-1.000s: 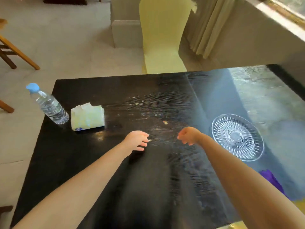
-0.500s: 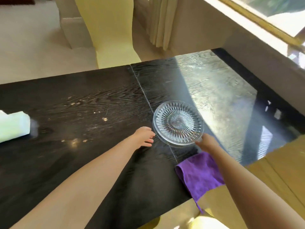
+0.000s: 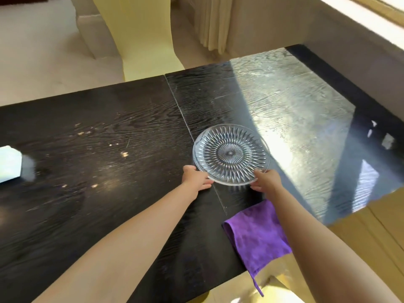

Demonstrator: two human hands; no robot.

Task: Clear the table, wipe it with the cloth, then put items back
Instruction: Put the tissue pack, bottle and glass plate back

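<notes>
A clear cut-glass plate point(image 3: 231, 136) lies on the black wooden table point(image 3: 91, 206), right of the table's centre seam. My left hand point(image 3: 195, 177) grips its near-left rim and my right hand point(image 3: 267, 179) grips its near-right rim. A purple cloth point(image 3: 254, 234) lies spread at the table's near edge, under my right forearm, with a corner hanging over the edge. A pale tissue pack point(image 3: 8, 164) sits at the far left, cut off by the frame. Small crumbs point(image 3: 124, 154) dot the table's middle.
A yellow chair point(image 3: 140, 38) stands at the far side of the table. Cream curtains point(image 3: 213, 22) hang beyond it, under a window ledge. Sunlight glares on the table's right half. Wooden floor point(image 3: 369, 232) shows at the right.
The view swung right, so the water bottle left the frame. Both hands moved from the table's middle to the glass plate and closed on its near rim.
</notes>
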